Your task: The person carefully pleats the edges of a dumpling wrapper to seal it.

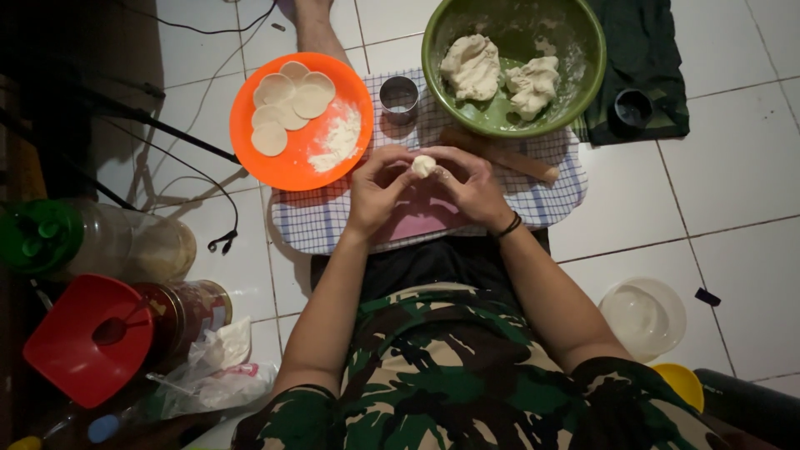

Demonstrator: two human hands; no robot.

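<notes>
Both my hands meet over a checked board (550,193) on the floor. My left hand (377,187) and my right hand (472,182) pinch a small ball of white dough (423,165) between their fingertips. Just behind them lies a wooden rolling pin (510,158). A green bowl (583,67) holds two lumps of dough (472,65). An orange plate (293,162) to the left carries several flat dough rounds (290,102) and a heap of flour (340,140).
A round metal cutter (399,95) stands between plate and bowl. A dark cloth and black cup (632,108) lie at the right. Jars (187,312), a red funnel (87,337), a plastic bag and cables crowd the left. A clear lidded tub (643,317) sits right of my knee.
</notes>
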